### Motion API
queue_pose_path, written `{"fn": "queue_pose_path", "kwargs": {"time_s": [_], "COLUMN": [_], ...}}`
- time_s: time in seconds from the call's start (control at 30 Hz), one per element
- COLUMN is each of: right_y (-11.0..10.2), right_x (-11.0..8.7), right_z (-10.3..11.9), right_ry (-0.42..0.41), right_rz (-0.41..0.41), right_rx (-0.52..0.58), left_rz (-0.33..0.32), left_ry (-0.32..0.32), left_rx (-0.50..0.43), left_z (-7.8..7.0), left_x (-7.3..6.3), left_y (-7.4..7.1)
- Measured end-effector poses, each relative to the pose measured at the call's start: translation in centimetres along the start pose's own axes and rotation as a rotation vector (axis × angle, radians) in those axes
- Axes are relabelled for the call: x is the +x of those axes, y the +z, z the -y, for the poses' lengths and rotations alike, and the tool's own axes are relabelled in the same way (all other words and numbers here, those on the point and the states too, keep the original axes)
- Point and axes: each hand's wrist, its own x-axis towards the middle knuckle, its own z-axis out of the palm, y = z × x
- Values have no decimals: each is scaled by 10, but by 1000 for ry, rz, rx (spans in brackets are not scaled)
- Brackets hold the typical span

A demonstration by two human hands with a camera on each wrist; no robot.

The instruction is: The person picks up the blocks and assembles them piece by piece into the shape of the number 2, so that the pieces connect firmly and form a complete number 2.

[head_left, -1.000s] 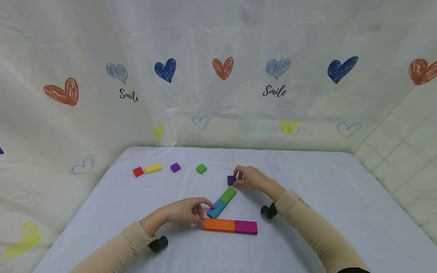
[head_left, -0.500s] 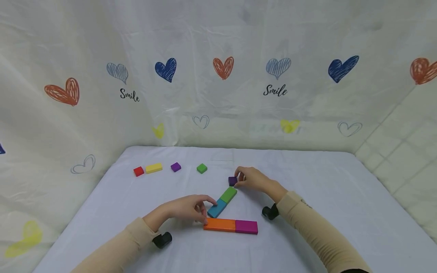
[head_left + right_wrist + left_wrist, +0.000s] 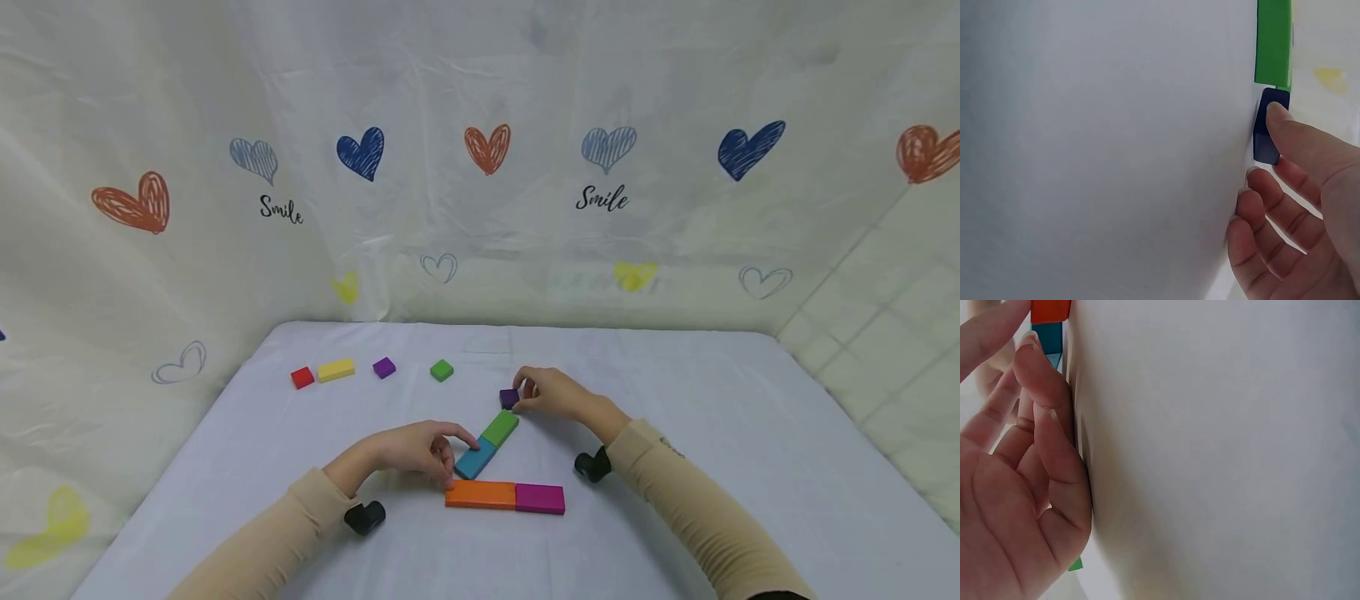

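Observation:
Two wooden blocks, blue (image 3: 475, 459) and green (image 3: 500, 427), form a slanted row in the head view. Just nearer lies a row of an orange block (image 3: 480, 494) and a magenta block (image 3: 540, 498). My left hand (image 3: 416, 450) reaches over from the left. Its index finger touches the blue block, and its thumb is at the orange block's left end; the other fingers bend inward. My right hand (image 3: 555, 393) pinches a dark purple block (image 3: 509, 399) at the green block's far end. In the right wrist view the thumb presses on this dark block (image 3: 1266, 145), close to the green one (image 3: 1274, 44).
Further back on the white-covered table (image 3: 675, 400) lie a red block (image 3: 302, 377), a yellow block (image 3: 336, 370), a purple block (image 3: 384, 367) and another green block (image 3: 442, 370). A white curtain (image 3: 480, 217) with printed hearts hangs behind the table.
My left hand has shifted slightly forward and right, its index finger further over the blue block. My right hand and the dark purple block stay nearly still.

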Motion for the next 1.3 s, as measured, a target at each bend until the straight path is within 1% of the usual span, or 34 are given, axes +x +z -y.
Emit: {"fn": "queue_pose_path", "kwargs": {"time_s": [0.23,0.7,1.03,1.3], "right_y": [-2,-2,-2,-2], "right_x": [-3,-6,-6,-7], "right_z": [0,-2,-2,-3], "right_ry": [-1,-7,-10,-7], "right_rz": [13,27,30,32], "right_rx": [27,48,56,61], "left_rz": [-4,-1,-18,-8], "left_ry": [-14,-8,-11,1], "left_rx": [-19,-34,-12,-14], "left_z": [1,1,0,1], "left_x": [0,-2,-1,-2], "left_y": [1,1,2,2]}}
